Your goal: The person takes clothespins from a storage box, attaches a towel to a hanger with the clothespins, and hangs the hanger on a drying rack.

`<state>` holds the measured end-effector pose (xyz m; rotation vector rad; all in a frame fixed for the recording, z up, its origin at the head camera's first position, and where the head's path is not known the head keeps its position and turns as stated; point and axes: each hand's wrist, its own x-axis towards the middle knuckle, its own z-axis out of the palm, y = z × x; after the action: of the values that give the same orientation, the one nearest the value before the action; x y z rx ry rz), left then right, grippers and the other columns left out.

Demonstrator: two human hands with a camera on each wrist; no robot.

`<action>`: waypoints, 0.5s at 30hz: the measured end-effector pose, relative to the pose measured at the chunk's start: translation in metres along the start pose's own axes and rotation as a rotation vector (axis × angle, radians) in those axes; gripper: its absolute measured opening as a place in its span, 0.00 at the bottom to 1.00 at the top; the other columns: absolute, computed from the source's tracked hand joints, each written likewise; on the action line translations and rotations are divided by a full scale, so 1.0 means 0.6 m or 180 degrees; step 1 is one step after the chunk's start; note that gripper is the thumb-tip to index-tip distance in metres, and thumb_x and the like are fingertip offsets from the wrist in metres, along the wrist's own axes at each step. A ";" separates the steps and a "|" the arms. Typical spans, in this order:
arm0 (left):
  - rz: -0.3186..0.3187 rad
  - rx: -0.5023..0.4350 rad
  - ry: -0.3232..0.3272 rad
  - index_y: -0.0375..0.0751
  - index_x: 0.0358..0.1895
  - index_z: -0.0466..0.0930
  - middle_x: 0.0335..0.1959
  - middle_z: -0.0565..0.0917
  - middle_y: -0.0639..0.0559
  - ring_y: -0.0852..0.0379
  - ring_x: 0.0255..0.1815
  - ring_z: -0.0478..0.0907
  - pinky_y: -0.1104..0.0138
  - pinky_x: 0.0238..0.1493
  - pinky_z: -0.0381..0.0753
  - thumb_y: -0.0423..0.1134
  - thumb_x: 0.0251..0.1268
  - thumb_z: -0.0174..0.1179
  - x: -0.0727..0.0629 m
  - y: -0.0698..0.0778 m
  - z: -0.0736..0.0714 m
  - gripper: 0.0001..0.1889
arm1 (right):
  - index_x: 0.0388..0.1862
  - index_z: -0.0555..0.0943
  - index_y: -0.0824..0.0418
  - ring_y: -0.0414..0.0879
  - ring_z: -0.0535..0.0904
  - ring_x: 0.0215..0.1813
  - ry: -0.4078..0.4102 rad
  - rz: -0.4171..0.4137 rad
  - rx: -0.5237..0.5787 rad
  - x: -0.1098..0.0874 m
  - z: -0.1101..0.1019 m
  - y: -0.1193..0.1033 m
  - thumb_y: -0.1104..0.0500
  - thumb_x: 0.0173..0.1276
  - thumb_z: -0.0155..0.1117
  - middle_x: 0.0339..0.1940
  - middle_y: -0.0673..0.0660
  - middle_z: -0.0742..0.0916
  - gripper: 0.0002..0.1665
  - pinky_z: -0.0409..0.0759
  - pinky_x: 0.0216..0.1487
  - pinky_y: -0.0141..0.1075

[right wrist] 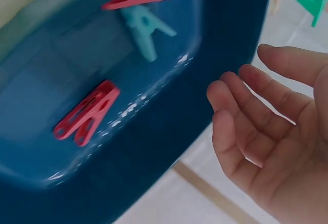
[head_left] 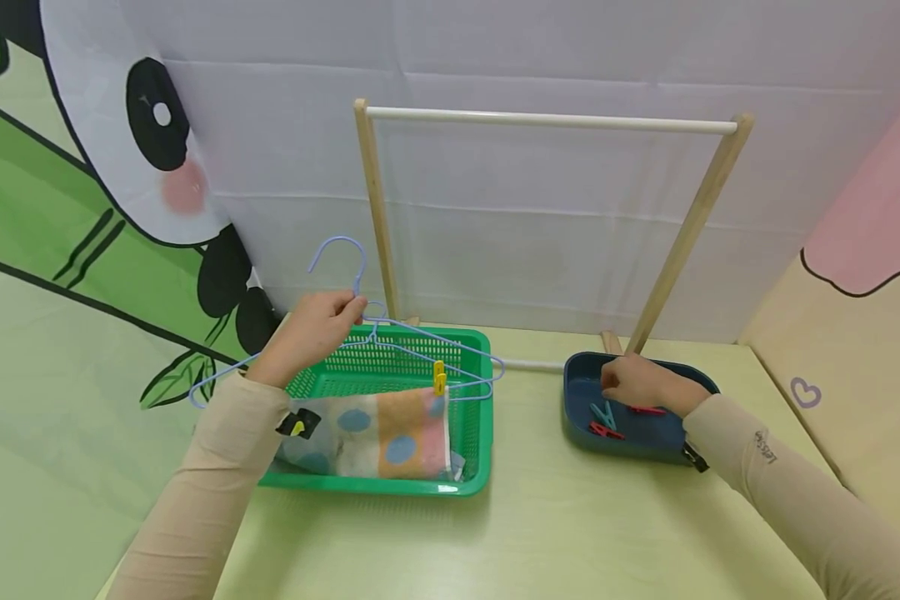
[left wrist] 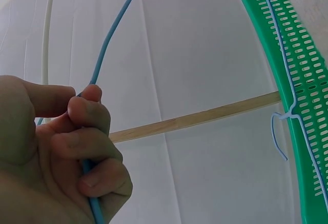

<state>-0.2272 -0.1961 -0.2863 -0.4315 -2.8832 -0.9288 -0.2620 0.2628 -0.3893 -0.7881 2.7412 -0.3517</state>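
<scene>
My left hand [head_left: 311, 333] grips a light blue hanger [head_left: 360, 271] just under its hook, above the green basket [head_left: 482, 425]. A cloth [head_left: 378, 429] with blue dots and orange, pink and pale bands lies over the basket. A yellow clothespin [head_left: 439, 379] sits at the cloth's upper right edge, beside the hanger's lower bar; another yellow clip [head_left: 297, 428] shows at its left. A second blue hanger [left wrist: 282, 49] lies across the basket. My right hand [right wrist: 266, 121] hovers at the dark blue tray [head_left: 576, 417], fingers relaxed, holding nothing. Red [right wrist: 87, 114] and teal [right wrist: 145, 29] clothespins lie inside.
Behind the basket and tray stands a rack with wooden legs [head_left: 678, 242] and a white top rod [head_left: 551, 120]. Its white lower rod [head_left: 532, 366] runs between basket and tray. A printed sheet [head_left: 495, 50] hangs behind. Everything rests on a pale yellow table [head_left: 525, 517].
</scene>
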 end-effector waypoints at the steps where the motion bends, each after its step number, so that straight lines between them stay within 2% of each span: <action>1: -0.0001 0.0007 -0.0001 0.42 0.31 0.75 0.18 0.69 0.48 0.51 0.17 0.63 0.60 0.26 0.67 0.49 0.77 0.40 0.000 0.000 0.000 0.21 | 0.37 0.82 0.63 0.40 0.77 0.28 -0.0032 0.0020 -0.0035 -0.001 0.001 0.004 0.61 0.66 0.62 0.30 0.50 0.82 0.06 0.78 0.35 0.41; 8: 0.0045 0.0054 0.0005 0.42 0.31 0.75 0.19 0.69 0.49 0.52 0.19 0.64 0.60 0.26 0.67 0.50 0.77 0.40 0.000 -0.001 0.000 0.21 | 0.41 0.81 0.67 0.49 0.79 0.36 -0.0270 0.0216 -0.0257 -0.007 0.011 0.037 0.62 0.65 0.63 0.33 0.54 0.83 0.10 0.78 0.40 0.46; 15: 0.0037 0.0048 0.0000 0.42 0.31 0.75 0.19 0.69 0.48 0.52 0.19 0.64 0.60 0.27 0.67 0.49 0.77 0.40 -0.001 0.003 -0.001 0.20 | 0.42 0.80 0.69 0.53 0.80 0.38 -0.0432 0.0378 -0.0474 -0.016 0.018 0.061 0.62 0.63 0.64 0.36 0.60 0.83 0.12 0.78 0.41 0.48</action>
<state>-0.2259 -0.1954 -0.2850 -0.4464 -2.8826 -0.9049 -0.2684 0.2962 -0.4089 -0.6546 2.6932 -0.0674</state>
